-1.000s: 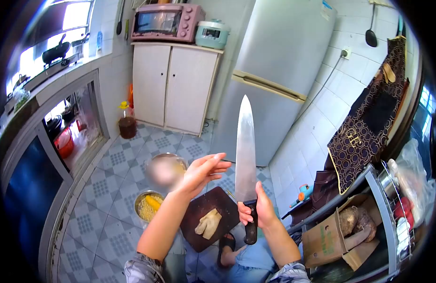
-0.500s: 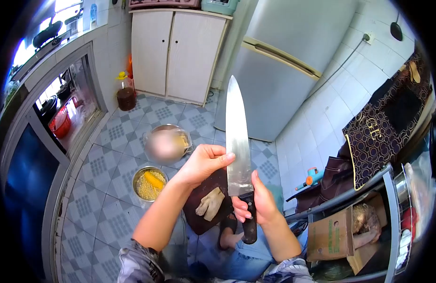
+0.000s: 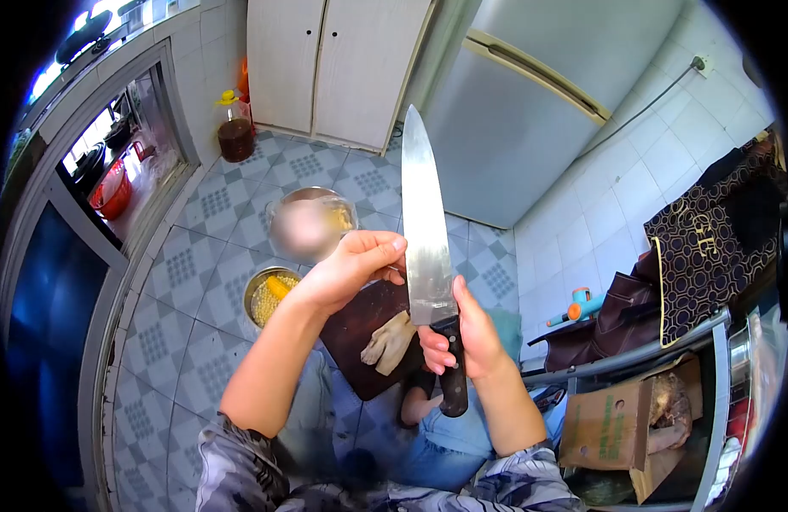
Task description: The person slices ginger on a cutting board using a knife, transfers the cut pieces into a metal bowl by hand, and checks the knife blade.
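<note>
My right hand (image 3: 466, 341) is wrapped round the dark handle of a large kitchen knife (image 3: 426, 226), its broad blade pointing up. Beside the blade's left edge is my left hand (image 3: 356, 271), thumb and curled fingers drawn together with nothing visible in them. I cannot tell whether the thumb tip touches the edge. Below both hands, a dark cutting board (image 3: 343, 346) lies low down, carrying a pale piece of meat (image 3: 388, 343) that looks like a trotter or foot.
A metal bowl of yellow kernels (image 3: 264, 303) with a yellow piece stands left of the board. Beyond it sits a larger bowl (image 3: 343, 205), its contents blurred. A jug of brown liquid (image 3: 235, 136) is by the cabinet. A rack at right holds a cardboard box (image 3: 605, 422).
My left thumb has slid off the blade's face to its left edge. The knife sits slightly higher and further left in view, and the camera has tilted downward.
</note>
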### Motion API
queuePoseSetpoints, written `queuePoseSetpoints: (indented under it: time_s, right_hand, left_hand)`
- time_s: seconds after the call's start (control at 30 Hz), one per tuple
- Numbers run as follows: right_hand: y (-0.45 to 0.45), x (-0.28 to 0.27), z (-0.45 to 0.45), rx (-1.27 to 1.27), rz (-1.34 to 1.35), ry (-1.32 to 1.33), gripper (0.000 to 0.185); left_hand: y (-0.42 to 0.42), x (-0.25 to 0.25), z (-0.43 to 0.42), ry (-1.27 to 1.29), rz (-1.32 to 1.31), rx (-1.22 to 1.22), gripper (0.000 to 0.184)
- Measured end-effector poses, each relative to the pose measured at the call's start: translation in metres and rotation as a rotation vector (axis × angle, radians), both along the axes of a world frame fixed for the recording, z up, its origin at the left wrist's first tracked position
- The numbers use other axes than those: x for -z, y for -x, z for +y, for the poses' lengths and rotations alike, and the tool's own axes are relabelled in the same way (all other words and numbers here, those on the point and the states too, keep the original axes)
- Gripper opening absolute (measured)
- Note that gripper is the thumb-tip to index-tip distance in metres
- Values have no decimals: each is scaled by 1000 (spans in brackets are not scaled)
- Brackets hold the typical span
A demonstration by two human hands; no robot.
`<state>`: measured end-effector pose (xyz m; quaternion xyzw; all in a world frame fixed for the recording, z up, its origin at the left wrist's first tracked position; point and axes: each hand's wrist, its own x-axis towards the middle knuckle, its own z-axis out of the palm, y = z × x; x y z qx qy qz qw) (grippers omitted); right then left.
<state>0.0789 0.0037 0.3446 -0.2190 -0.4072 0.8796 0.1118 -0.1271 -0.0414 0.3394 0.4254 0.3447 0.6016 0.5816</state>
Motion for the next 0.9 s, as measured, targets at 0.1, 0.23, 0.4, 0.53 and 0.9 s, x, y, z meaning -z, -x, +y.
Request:
queuePoseSetpoints:
  time_s: [0.1,0.23,0.4,0.53,0.9]
  right_hand:
    - [2,-1,-3,19,15,39,64]
    - [3,-2,-6,15,-23,55,63]
    - [-4,2,-4,-29,-42,113,64]
    - [-7,2,-6,-56,-77,85,65]
    - [-10,5,-9,-82,-71,96,65]
  left_hand:
    - [2,6,3,9,6,-3,34]
    - [0,4,2,49,49,-69,38]
    - [0,1,4,43,111,-195,35]
    - [3,7,7,53,115,-178,31]
    - [7,4,1,29,67,-116,24]
